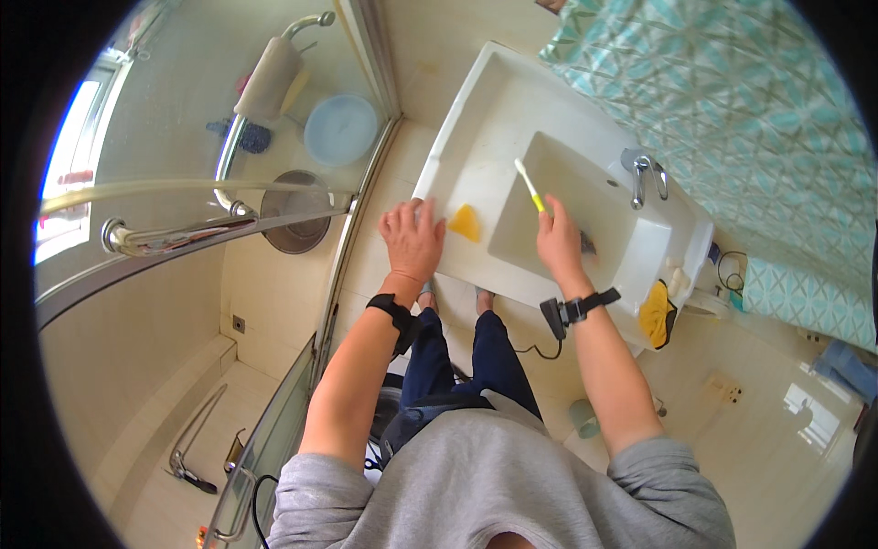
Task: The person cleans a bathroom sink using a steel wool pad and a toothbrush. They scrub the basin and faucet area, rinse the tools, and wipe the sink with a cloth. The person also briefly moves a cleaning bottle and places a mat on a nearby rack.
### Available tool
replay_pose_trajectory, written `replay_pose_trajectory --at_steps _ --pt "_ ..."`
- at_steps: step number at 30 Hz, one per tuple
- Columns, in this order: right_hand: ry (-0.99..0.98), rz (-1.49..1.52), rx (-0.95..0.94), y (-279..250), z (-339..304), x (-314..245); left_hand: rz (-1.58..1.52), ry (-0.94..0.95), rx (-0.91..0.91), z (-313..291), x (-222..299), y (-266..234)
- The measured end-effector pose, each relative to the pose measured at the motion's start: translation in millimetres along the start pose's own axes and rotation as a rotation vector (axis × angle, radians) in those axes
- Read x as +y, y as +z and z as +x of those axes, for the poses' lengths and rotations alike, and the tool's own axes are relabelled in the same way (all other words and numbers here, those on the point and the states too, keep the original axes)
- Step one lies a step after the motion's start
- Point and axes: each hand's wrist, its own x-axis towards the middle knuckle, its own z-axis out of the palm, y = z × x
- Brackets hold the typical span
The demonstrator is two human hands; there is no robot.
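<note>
My right hand (559,240) grips a white and yellow toothbrush (529,186) over the basin, its white end pointing away from me. At the left rim of the white sink (469,174) is my left hand (414,245), with fingers bent, slightly apart and a little blurred. It seems to hold nothing, and I cannot tell whether it touches the rim. Just right of that hand, a yellow wedge-shaped piece (465,222), perhaps a sponge, lies on the sink's flat ledge. A small dark item (587,242) in the basin is partly hidden by my right hand.
A chrome faucet (646,177) rises at the basin's far right. On the right rim lie a yellow and black cloth (657,314) and pale soap pieces (677,276). A patterned teal curtain (732,128) hangs behind. To the left stands a glass shower partition with a metal rail (174,240).
</note>
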Motion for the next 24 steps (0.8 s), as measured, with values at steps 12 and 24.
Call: replay_pose_trajectory --at_steps 12,24 --pt "0.009 0.245 0.103 51.9 -70.9 10.8 0.067 0.288 -0.653 61.9 29.9 20.5" --pt "0.070 0.332 0.161 38.1 -106.2 24.7 -0.115 0.138 -0.737 53.7 19.4 18.8"
